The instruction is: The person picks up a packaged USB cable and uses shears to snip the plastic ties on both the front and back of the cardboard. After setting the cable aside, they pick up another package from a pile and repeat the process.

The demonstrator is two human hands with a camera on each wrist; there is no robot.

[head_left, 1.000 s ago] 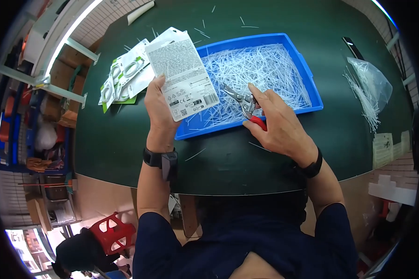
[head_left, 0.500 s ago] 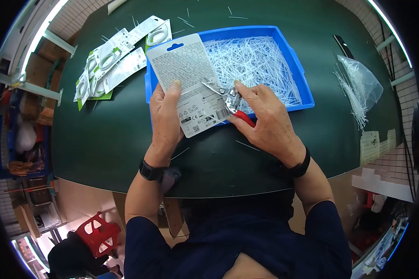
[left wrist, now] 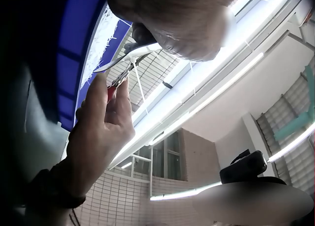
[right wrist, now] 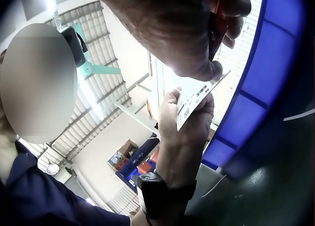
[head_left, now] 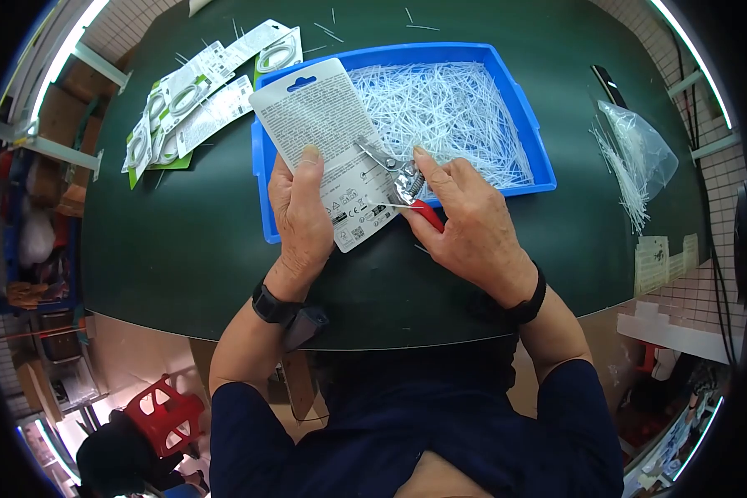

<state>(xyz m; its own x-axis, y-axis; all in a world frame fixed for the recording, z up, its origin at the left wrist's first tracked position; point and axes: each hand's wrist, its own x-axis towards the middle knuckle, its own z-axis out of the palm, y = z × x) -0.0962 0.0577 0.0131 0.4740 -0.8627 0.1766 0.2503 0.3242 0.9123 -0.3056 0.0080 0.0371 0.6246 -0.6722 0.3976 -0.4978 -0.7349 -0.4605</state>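
My left hand [head_left: 300, 217] holds a printed blister card [head_left: 311, 116], thumb on its text side, the hang hole at the top. In my right hand [head_left: 473, 226] are red-handled pruning shears [head_left: 405, 177], their blades lying over the card's middle in the head view. A short thin white strip [head_left: 390, 205] shows across the card beside the shears; in the left wrist view a white strip [left wrist: 139, 85] sticks out near the blades. Below both hands is a blue tray [head_left: 529, 133] filled with cut white plastic strips [head_left: 440, 108]. The right wrist view shows the card [right wrist: 194, 100] edge-on.
Several carded packs with coiled white cables [head_left: 183, 100] lie overlapping at the left of the green table [head_left: 207, 266]. A clear bag [head_left: 651, 149] of long white strips and a dark slim object [head_left: 608, 85] lie at the right. Loose strips are scattered on the table.
The card has come down and left, nearer the body, and tilted further. The shears have moved left with it, blades now over the card, and a thin white strip shows beside them.
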